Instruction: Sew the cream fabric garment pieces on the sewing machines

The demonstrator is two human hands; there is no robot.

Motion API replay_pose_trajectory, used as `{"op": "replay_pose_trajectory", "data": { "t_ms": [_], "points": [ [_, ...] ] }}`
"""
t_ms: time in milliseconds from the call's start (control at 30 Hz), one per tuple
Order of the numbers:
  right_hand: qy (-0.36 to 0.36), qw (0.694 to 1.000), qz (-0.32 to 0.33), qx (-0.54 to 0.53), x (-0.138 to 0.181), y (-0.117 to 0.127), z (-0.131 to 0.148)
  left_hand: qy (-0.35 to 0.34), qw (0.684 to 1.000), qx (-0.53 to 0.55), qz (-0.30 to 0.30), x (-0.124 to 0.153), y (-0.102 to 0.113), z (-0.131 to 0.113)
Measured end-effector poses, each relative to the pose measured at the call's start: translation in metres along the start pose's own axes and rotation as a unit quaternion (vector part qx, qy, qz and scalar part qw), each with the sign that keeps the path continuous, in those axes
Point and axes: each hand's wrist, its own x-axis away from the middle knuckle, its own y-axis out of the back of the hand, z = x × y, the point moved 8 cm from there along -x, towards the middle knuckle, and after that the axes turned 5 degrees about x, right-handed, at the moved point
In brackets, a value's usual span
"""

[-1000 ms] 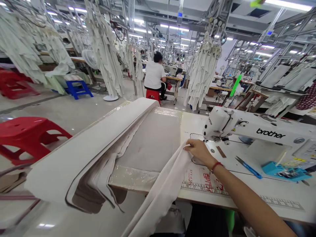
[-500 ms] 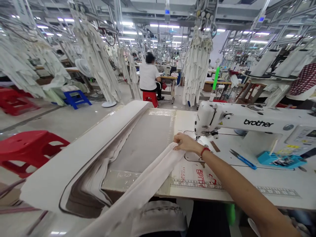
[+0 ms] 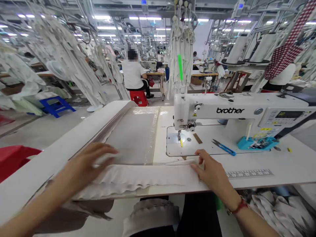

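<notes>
A long strip of cream fabric (image 3: 148,176) lies flat along the front edge of the white sewing table (image 3: 271,164). My right hand (image 3: 211,171) rests on its right end, fingers pressed down flat on the cloth. My left hand (image 3: 86,164), slightly blurred, hovers over the strip's left part with fingers spread. A white Brother sewing machine (image 3: 234,110) stands behind my right hand, its needle (image 3: 179,136) just beyond the fabric.
A stack of cream fabric pieces (image 3: 74,144) lies along the table's left side. Blue snips (image 3: 223,147) and a teal tray (image 3: 256,143) sit under the machine arm. A ruler strip (image 3: 249,173) runs along the front edge. A seated person (image 3: 133,74) works ahead; hanging garments fill the aisles.
My right hand drew the fabric strip back from near the needle and laid it flat along the table's front edge. My left hand has come into view over the strip. The view turned right.
</notes>
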Motion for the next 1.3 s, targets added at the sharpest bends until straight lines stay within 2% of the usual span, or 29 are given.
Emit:
{"op": "replay_pose_trajectory", "data": {
  "t_ms": [67, 133, 200, 267, 333, 433, 533, 700, 900, 1067, 1167, 1300],
  "points": [
    [-0.003, 0.999, -0.032, 0.002, 0.001, 0.010, -0.017, -0.081, 0.989, 0.064, 0.107, -0.022, -0.066, -0.046],
    [0.005, 0.999, -0.047, -0.012, 0.002, 0.016, -0.030, -0.110, 0.969, 0.077, 0.206, -0.032, -0.127, -0.089],
    [0.019, 0.998, -0.050, -0.030, 0.004, 0.017, -0.039, -0.071, 0.965, 0.056, 0.245, -0.041, -0.167, -0.114],
    [0.034, 0.997, -0.058, -0.044, 0.006, 0.016, -0.042, -0.035, 0.964, 0.044, 0.260, -0.046, -0.187, -0.125],
    [0.043, 0.995, -0.062, -0.058, 0.007, 0.014, -0.045, -0.027, 0.963, 0.061, 0.262, -0.050, -0.193, -0.129],
    [0.050, 0.995, -0.054, -0.073, 0.008, 0.011, -0.048, -0.024, 0.964, 0.117, 0.238, -0.056, -0.189, -0.128],
    [0.088, 0.992, -0.061, -0.061, 0.009, 0.011, -0.046, 0.031, 0.962, 0.153, 0.225, -0.062, -0.191, -0.118],
    [0.122, 0.989, -0.069, -0.038, 0.010, 0.014, -0.040, 0.090, 0.960, 0.107, 0.244, -0.063, -0.208, -0.105],
    [0.146, 0.986, -0.074, -0.024, 0.010, 0.016, -0.035, 0.135, 0.954, 0.108, 0.244, -0.058, -0.209, -0.102],
    [0.110, 0.982, -0.055, -0.143, 0.019, 0.018, -0.035, 0.076, 0.956, 0.176, 0.222, -0.047, -0.203, -0.114],
    [0.105, 0.971, -0.056, -0.207, 0.032, 0.022, -0.028, 0.016, 0.955, 0.237, 0.177, -0.041, -0.187, -0.124],
    [0.109, 0.965, -0.075, -0.228, 0.046, 0.023, -0.018, -0.040, 0.957, 0.254, 0.138, -0.037, -0.168, -0.134]
  ]
}}
